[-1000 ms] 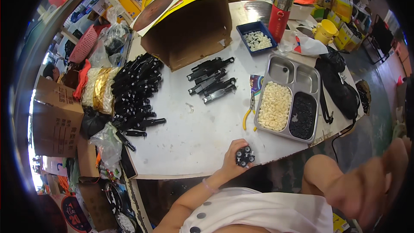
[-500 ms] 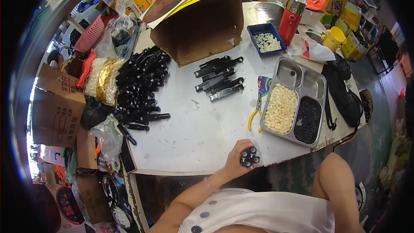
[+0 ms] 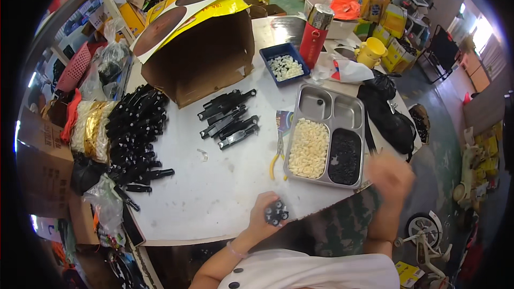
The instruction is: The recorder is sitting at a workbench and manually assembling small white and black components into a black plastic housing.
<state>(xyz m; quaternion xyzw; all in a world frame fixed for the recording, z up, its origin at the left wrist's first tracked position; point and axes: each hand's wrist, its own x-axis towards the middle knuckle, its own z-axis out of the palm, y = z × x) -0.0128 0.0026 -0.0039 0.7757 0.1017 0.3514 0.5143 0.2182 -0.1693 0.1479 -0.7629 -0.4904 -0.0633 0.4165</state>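
Note:
My left hand (image 3: 263, 218) rests at the near edge of the white table (image 3: 214, 192) and is closed around a small black part (image 3: 277, 213) with pale dots on its face. My right hand (image 3: 390, 174) is blurred, raised just right of the steel compartment tray (image 3: 326, 101); I cannot tell its fingers or whether it holds anything. The tray holds white pieces (image 3: 309, 147) in one section and small black pieces (image 3: 344, 156) in another. A short row of black handles (image 3: 229, 119) lies at the table's middle.
A large heap of black handles (image 3: 134, 134) lies along the left edge. An open cardboard box (image 3: 198, 53) stands at the back, with a blue tray of white bits (image 3: 285, 64), a red can (image 3: 315, 35) and a yellow cup (image 3: 370, 51). Yellow-handled pliers (image 3: 277, 152) lie beside the steel tray.
My right hand has risen from low at the right to beside the steel tray. My left hand keeps the black part at the table edge.

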